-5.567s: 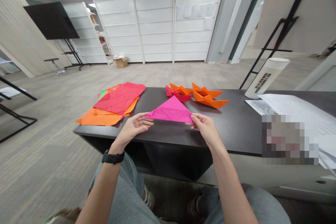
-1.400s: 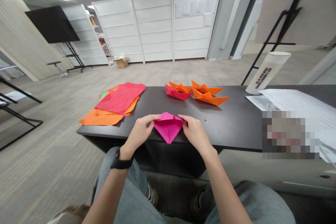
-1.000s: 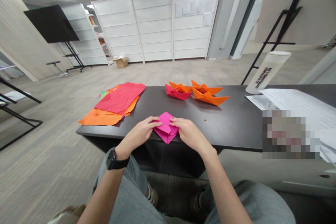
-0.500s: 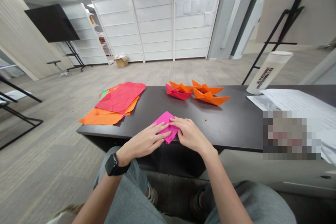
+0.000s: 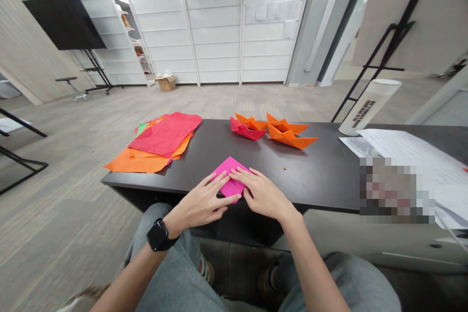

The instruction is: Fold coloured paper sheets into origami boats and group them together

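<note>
A folded sheet of pink paper (image 5: 231, 185), roughly diamond-shaped, lies at the front edge of the dark table. My left hand (image 5: 204, 201) rests on its left side with the fingers spread and stretched out, the thumb toward me. From the right, my right hand (image 5: 261, 190) lays its stretched fingers across the paper's upper right part, fingertips close to those of the left. Part of the paper is hidden beneath both hands. Farther back stand a red paper boat (image 5: 247, 129) and several orange paper boats (image 5: 292, 139).
A loose pile of red and orange paper sheets (image 5: 166, 134) covers the table's left end. On the right are a white cylinder (image 5: 369, 107) with black lettering, printed papers (image 5: 413, 148) and a blurred patch. The table's front edge (image 5: 146, 184) runs just above my knees.
My left fingers have shifted on the pink paper, and my right fingertips now lie nearer its middle. The whole view has turned slightly. The boats and the pile stay where they were.
</note>
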A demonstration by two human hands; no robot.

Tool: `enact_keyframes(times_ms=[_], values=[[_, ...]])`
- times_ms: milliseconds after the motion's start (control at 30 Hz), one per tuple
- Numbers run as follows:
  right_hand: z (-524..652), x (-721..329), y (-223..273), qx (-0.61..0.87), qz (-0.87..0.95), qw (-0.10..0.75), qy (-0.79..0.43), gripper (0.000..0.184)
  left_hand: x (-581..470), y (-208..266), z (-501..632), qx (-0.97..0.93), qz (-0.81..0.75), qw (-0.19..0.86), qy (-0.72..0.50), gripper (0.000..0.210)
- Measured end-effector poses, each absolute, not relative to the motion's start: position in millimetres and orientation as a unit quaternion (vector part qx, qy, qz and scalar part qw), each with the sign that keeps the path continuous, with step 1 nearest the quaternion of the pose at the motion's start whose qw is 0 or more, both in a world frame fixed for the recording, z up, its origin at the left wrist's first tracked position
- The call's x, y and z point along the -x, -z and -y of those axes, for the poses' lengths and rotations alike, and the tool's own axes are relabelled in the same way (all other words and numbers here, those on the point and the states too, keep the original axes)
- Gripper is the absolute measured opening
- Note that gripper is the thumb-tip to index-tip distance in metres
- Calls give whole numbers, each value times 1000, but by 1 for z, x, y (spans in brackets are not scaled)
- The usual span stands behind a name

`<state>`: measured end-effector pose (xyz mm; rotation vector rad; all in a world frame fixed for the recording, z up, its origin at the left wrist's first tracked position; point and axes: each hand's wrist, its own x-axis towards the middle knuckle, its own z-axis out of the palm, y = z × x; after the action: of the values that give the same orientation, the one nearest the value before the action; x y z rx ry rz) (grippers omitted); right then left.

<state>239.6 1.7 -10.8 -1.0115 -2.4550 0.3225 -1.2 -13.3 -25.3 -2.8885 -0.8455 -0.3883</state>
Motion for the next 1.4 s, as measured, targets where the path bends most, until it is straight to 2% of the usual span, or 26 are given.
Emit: enact_keyframes(times_ms=[200,300,367,533,633,767,867,1000,1067,1167,1267,1400], values=[[4,-240,4,363,906,192,-105,63,4,-7,9,960,251,-75,104,62],[5,-240,2,358,914,162,-101,62,2,-20,-3,951,247,-142,122,34],[4,-240,1,362,914,152,-103,61,-2,-20,-11,936,280,-153,147,26],[1,-241,2,371,907,152,-130,58,-11,5,-16,896,413,-78,144,55],[0,-242,1,370,905,158,-138,56,-15,15,-13,896,427,-47,113,56],[1,-241,0,393,896,154,-135,48,-15,15,-12,888,445,-58,104,76],[1,-239,1,406,891,159,-131,45,-15,15,-13,883,450,-69,114,81],[1,-236,-1,415,886,157,-134,42,-16,17,-12,885,446,-77,107,113],[1,-235,-4,420,882,158,-140,38,-17,17,-12,887,445,-73,102,122],[1,-229,-6,435,871,179,-139,32,-17,17,-11,889,440,-71,109,123],[1,-222,-2,461,863,184,-100,43,-16,14,-10,889,435,-75,121,122],[1,-218,8,461,874,128,-78,57,-14,11,-9,887,435,-73,135,99]])
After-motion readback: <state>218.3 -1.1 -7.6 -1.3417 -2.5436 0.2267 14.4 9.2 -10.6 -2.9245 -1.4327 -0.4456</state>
